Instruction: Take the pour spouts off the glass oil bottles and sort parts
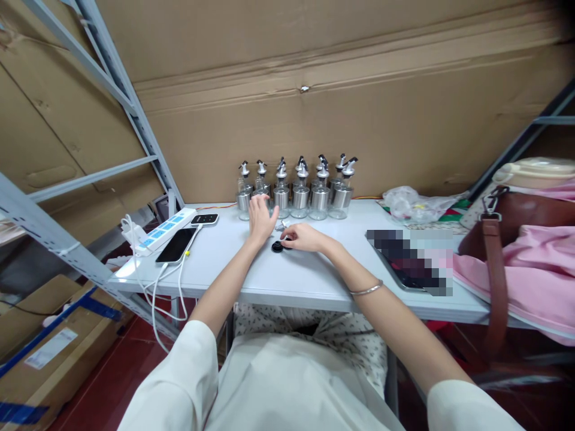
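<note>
In the head-worn camera's view, a person in a cream short-sleeved top sits at a pale grey tabletop (305,278), left hand (262,219) before rows of clear glass bottles (300,202) with brushed-metal sleeves and silver-and-black spouts. The left fingers are loosely spread, thumb apart; whether they touch a bottle cannot be told. The right hand (304,238), its fingers bent and drawn together, reaches the edge of a small round black piece (277,246) on the tabletop; whether the fingers pinch it is unclear. A small silvery piece (283,225) shows just beyond the right fingers, between the hands. Left of the left fingers lie a black-screened phone (177,245) and a white power strip with blue sockets (166,230); well right of the right fingers sit a brown leather bag (532,212) and pink cloth (534,269).
</note>
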